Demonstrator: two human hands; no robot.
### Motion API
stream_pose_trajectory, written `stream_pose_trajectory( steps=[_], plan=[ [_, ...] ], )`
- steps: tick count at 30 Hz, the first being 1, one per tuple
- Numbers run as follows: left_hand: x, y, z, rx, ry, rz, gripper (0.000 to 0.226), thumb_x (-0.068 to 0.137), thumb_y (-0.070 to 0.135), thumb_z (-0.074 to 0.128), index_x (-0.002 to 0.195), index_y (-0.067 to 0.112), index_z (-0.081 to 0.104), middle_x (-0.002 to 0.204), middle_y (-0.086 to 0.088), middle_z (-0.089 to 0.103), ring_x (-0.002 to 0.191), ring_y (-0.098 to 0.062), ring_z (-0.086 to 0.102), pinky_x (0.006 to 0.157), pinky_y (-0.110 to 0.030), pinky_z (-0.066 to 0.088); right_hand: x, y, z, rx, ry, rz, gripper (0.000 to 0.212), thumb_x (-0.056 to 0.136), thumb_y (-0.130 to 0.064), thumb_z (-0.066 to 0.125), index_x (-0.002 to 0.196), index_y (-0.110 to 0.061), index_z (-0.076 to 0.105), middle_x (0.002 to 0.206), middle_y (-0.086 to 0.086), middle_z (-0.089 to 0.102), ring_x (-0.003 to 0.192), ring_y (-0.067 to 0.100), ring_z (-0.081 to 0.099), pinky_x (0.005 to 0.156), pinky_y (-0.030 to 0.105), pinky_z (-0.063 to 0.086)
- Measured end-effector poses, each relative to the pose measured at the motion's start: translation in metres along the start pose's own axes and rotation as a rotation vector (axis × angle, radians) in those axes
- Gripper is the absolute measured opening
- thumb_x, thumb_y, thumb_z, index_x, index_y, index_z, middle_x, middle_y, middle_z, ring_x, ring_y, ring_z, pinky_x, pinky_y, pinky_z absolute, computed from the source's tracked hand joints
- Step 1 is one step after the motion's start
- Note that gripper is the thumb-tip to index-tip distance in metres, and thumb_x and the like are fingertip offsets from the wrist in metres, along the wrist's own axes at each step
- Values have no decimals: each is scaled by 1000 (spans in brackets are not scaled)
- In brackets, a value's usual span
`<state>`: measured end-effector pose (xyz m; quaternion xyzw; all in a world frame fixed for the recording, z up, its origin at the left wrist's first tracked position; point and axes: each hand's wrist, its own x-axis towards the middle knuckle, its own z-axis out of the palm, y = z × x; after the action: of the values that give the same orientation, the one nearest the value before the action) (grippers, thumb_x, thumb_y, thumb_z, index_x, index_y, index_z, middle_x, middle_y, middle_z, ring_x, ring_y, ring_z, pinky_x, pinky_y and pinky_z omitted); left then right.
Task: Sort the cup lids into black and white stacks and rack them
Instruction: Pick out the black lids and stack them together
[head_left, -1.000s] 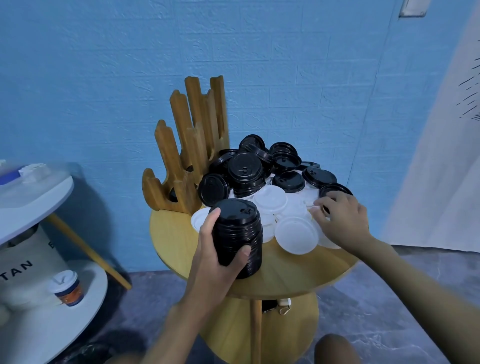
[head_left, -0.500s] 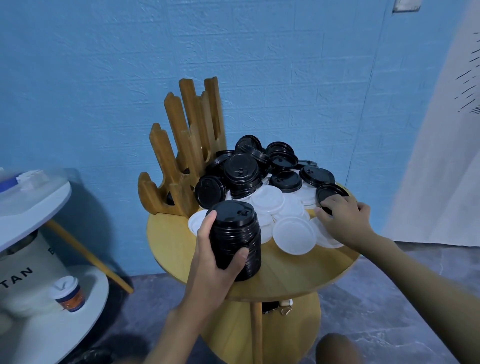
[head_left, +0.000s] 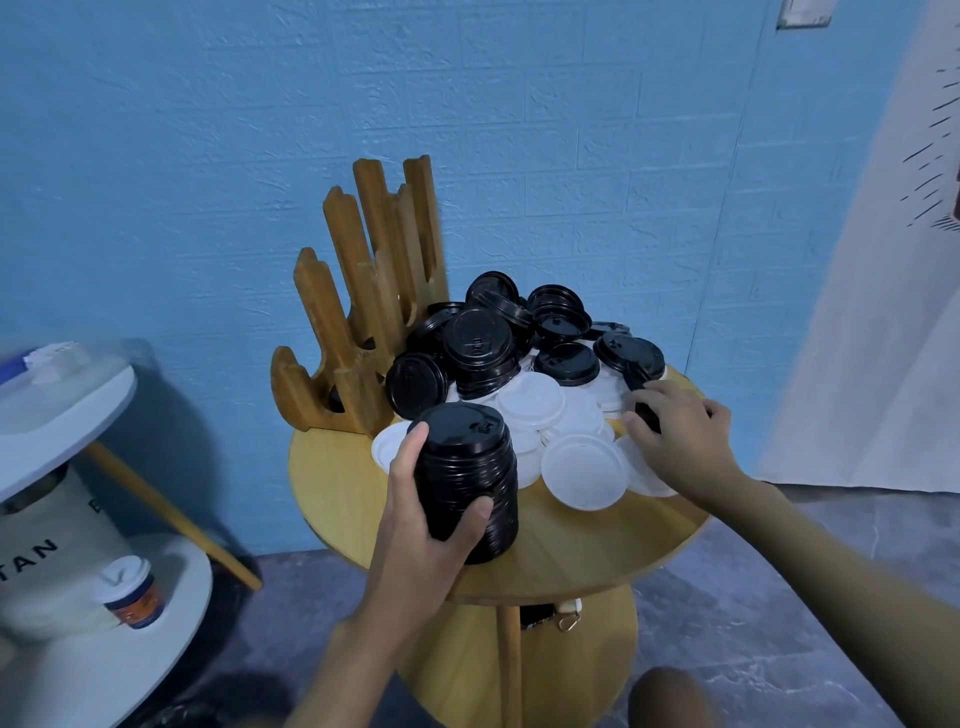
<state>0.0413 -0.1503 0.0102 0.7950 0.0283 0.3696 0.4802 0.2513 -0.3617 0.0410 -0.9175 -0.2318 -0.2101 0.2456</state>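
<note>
Stack of black lids (head_left: 470, 467) stands on the tabletop (head_left: 597, 551), gripped by our left hand (head_left: 421, 535); our right hand (head_left: 680, 441) pinches one loose black lid (head_left: 648, 418).

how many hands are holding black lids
2: left hand grips the black lid stack in front; right hand pinches a black lid at the loose pile's right edge.

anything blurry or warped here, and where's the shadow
Head view: sharp in the middle, soft glints on the black lid stack in the left hand; the left edge is smeared, blurring the white side table and paper cup; the wide lens bows the brick lines of the wall; a soft shadow lies on the wall left of the round table.
</note>
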Motion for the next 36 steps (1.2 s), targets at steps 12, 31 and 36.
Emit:
stream_pose_trajectory(
  steps=[12, 31, 36],
  plan=[
    [0, 2, -1, 22, -4, -4, 81, 80, 59, 68, 140, 65, 14, 150, 16, 39, 138, -3, 39, 106, -29, 40, -14, -111, -48, 1083, 121, 46, 37, 85, 6, 63, 97, -29, 65, 126, 3, 52, 118, 14, 57, 104, 30, 46],
    [2, 15, -12, 46, -83, -43, 97, 78, 71, 64, 145, 64, -7, 140, 41, 38, 128, 7, 48, 99, -28, 48, -26, -142, -41, 908, -657, -178, 45, 84, -23, 76, 126, -27, 62, 131, -15, 57, 113, -1, 57, 89, 18, 47],
    [9, 19, -20, 147, -110, -40, 96, 75, 65, 69, 147, 59, 6, 139, 27, 46, 122, -4, 55, 92, -44, 55, -27, -144, -49, 897, -658, -230, 39, 87, -10, 72, 121, -26, 62, 125, -21, 53, 100, -14, 55, 79, 6, 43]
  ],
)
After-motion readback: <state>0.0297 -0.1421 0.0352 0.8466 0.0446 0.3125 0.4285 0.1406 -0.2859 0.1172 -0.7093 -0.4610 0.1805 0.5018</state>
